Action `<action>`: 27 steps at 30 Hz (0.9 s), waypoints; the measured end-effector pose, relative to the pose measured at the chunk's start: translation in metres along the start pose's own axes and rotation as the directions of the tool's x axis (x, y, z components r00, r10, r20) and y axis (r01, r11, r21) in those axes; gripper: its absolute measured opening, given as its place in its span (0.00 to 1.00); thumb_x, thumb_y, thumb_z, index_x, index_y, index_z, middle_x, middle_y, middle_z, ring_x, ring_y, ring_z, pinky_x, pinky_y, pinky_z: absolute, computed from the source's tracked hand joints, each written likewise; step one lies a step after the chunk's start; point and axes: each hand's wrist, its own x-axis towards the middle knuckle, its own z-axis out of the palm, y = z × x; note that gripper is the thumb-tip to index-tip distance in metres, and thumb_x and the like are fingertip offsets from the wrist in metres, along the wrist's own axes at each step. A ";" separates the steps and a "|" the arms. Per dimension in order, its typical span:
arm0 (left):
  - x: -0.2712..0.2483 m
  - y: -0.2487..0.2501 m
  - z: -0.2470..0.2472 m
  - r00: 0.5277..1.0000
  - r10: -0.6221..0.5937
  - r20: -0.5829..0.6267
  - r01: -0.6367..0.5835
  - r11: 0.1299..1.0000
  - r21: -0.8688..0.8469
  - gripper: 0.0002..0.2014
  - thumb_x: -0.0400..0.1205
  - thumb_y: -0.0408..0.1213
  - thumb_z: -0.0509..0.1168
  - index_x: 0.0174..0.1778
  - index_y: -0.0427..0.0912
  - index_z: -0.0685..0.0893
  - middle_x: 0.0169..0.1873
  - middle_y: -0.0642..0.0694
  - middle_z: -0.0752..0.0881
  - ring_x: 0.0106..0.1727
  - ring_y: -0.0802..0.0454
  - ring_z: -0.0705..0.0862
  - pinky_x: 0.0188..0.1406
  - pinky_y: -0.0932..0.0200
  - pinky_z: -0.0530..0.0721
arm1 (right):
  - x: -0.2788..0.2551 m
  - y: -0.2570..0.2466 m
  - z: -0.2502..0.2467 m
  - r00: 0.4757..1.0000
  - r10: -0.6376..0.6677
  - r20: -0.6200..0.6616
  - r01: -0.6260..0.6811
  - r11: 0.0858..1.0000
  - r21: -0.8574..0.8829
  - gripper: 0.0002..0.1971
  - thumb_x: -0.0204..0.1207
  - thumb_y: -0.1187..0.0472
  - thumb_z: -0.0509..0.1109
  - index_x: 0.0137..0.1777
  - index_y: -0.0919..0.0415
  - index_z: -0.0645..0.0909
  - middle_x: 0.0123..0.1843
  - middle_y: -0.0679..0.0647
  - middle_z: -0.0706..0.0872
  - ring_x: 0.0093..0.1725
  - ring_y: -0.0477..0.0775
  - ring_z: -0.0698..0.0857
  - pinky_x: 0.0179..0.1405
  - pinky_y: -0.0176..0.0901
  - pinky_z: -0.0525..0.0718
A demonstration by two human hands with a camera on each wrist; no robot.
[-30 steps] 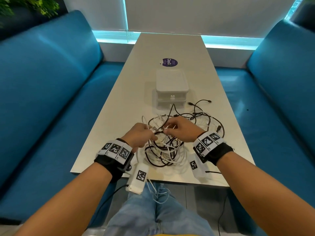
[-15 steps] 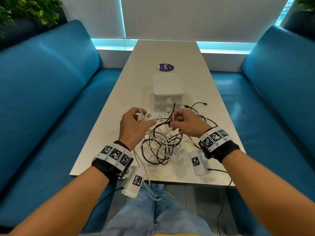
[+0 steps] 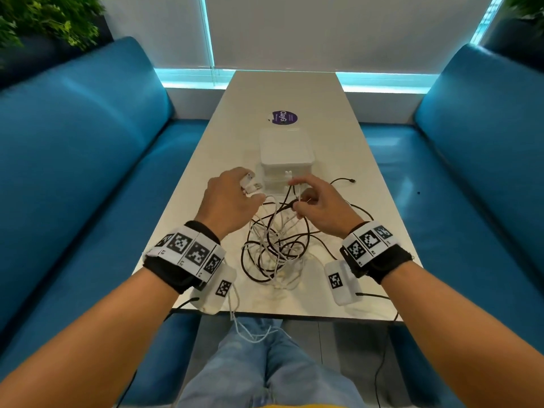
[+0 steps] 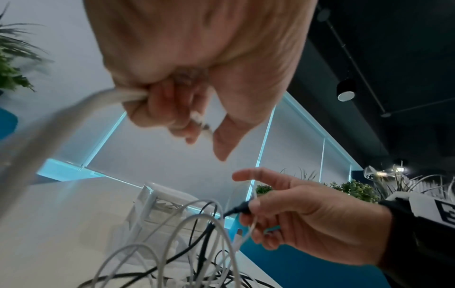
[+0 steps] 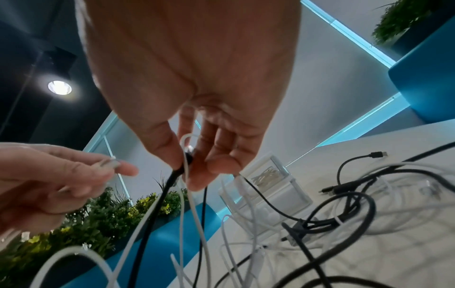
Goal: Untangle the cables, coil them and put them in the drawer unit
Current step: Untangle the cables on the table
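Note:
A tangle of black and white cables (image 3: 276, 245) lies on the white table (image 3: 368, 231) in front of me, partly lifted. My left hand (image 3: 232, 198) is raised to the left of the tangle and grips a white cable (image 4: 123, 96) with its USB plug (image 3: 255, 186) sticking out. My right hand (image 3: 315, 201) pinches a black cable (image 5: 172, 181) and a white cable (image 5: 184, 169) together between thumb and fingers. Just beyond both hands stands the small white drawer unit (image 3: 285, 156), its drawers closed in the head view.
A purple round sticker (image 3: 284, 117) lies on the table behind the drawer unit. Blue sofas (image 3: 73, 172) flank the table on both sides. One black cable end (image 3: 350, 180) trails to the right of the unit. A white cable (image 3: 250, 331) hangs over the near table edge onto my lap.
Both hands have risen from the tangle and moved apart. The left hand has drawn the white cable's plug up and to the left; the right hand has lifted the black and white strands.

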 end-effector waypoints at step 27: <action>0.004 0.016 0.016 0.985 -0.006 0.172 0.141 0.601 -0.787 0.11 0.86 0.34 0.62 0.37 0.46 0.76 0.27 0.50 0.68 0.22 0.59 0.64 0.21 0.66 0.67 | -0.008 -0.017 0.048 0.994 -0.034 0.107 0.035 0.999 -0.008 0.08 0.80 0.52 0.66 0.50 0.56 0.80 0.39 0.49 0.85 0.33 0.45 0.81 0.38 0.45 0.81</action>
